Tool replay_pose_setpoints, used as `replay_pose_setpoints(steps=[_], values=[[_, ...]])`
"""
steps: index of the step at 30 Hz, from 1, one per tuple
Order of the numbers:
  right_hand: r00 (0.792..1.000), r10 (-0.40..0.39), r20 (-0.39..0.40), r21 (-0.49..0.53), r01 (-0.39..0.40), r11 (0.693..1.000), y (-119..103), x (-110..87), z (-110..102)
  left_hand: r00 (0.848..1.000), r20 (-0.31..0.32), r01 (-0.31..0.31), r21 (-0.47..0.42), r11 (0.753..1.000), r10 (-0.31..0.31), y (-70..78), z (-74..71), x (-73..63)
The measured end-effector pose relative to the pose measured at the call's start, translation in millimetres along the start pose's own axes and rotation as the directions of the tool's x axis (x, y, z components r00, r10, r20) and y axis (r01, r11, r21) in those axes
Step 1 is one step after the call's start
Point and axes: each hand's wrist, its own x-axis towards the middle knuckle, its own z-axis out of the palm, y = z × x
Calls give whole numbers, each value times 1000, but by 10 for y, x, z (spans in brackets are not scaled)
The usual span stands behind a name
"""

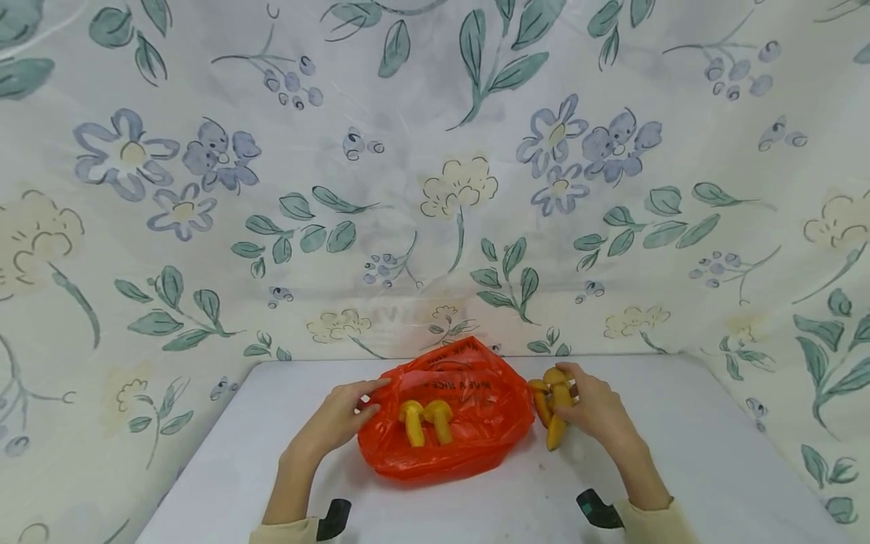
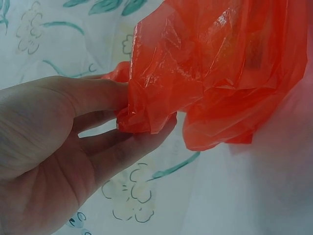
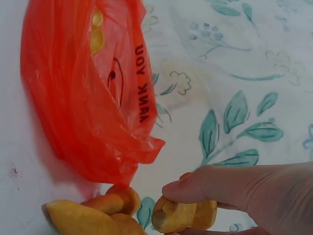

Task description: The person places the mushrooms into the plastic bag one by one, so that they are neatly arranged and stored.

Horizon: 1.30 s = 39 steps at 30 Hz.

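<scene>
A red plastic bag (image 1: 469, 431) with dark printing lies spread on the table, and two yellow-brown mushrooms (image 1: 440, 423) sit in its mouth. At the bag's left edge my left hand (image 1: 337, 415) pinches the thin plastic; the left wrist view shows a fold of the bag (image 2: 154, 110) between thumb and fingers. To the right of the bag, my right hand (image 1: 594, 400) grips a mushroom (image 3: 171, 215) by thumb and fingertips. Close by, more mushrooms (image 3: 83, 218) of the same colour lie against the bag's right side, partly overlapped by the held one in the head view.
The white table (image 1: 238, 453) reaches up to a floral-patterned sheet (image 1: 408, 249) hung behind and around it. A small dark stain (image 3: 14, 172) marks the tabletop. Black straps (image 1: 598, 508) sit at both wrists, by the light sleeves (image 1: 655, 523).
</scene>
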Motion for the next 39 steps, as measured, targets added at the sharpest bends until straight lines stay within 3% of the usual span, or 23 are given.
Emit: replay_pose_setpoints(steps=[4, 11, 19, 28, 39], values=[[1000, 4, -7, 15, -4, 1000, -60, 9, 2, 1000, -4, -13, 8, 1000, 13, -10, 8, 5], [1000, 10, 0, 61, -10, 998, -174, 50, -3, 999, -5, 38, 9, 999, -38, -7, 33, 20], [1000, 14, 20, 116, -16, 993, -266, 107, -5, 999, -4, 32, 1, 999, -32, 0, 26, 24], [1000, -18, 7, 139, 17, 990, -388, 134, 77, 999, 13, -33, 9, 999, 33, -41, 23, 22], [999, -53, 11, 164, 50, 985, -516, 153, 218, 998, 20, -52, 27, 998, 52, -28, 25, 38]])
